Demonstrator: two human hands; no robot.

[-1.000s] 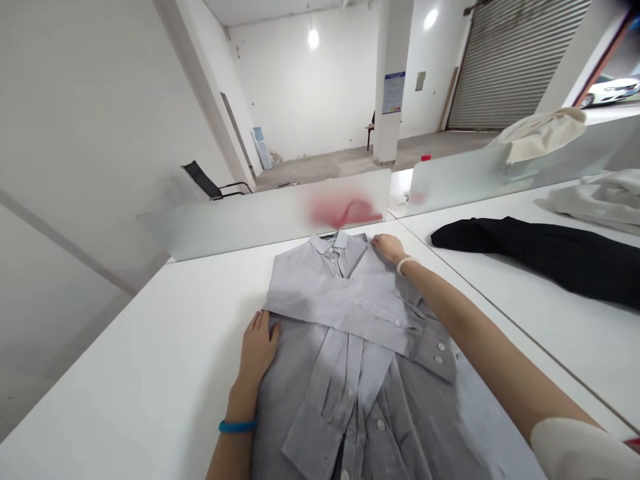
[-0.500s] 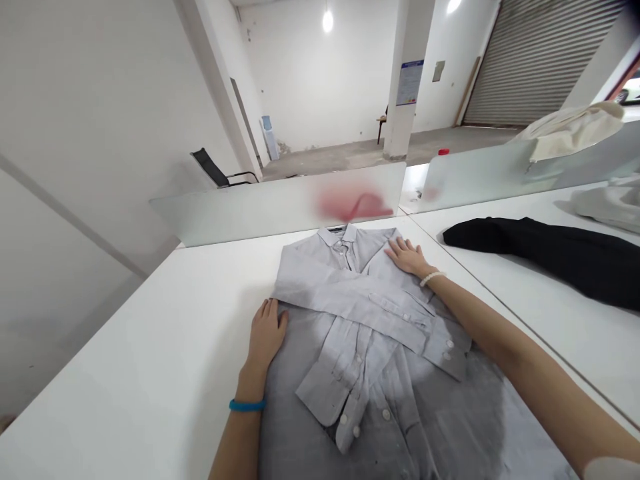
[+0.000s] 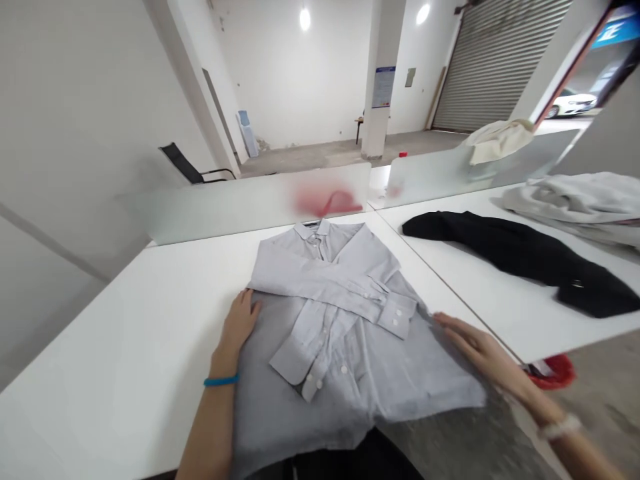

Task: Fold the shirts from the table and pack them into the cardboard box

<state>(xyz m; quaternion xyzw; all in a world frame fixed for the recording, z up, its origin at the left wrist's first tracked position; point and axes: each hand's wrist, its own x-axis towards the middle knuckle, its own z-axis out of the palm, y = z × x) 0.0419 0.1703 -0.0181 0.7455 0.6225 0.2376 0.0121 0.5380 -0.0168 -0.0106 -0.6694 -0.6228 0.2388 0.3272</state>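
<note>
A light grey button-up shirt (image 3: 290, 313) lies front up, its collar at the far end and both sleeves folded across the chest. The sleeves cross over one another, with the buttoned cuffs showing. My left hand (image 3: 241, 323), above a blue wristband, rests flat at the shirt's left edge below the shoulder, fingers extended. At the right side edge, my right hand (image 3: 467, 340) reaches in with stretched fingers, the fingertips touching the cloth. A pale bracelet circles that wrist. The shirt's hem hangs past the table's near edge.
The white table (image 3: 185, 293) ends at a frosted divider (image 3: 225, 207) with a red blur behind it. A black garment (image 3: 500, 247) and pale cloth (image 3: 585, 200) lie on the adjoining right table. Below its edge is a red basket (image 3: 557, 373). Cream cloth (image 3: 500, 140) drapes over the right divider.
My right hand has moved from the shirt's right shoulder down to its right side edge. My left hand stays at the left edge. The view has shifted to the right.
</note>
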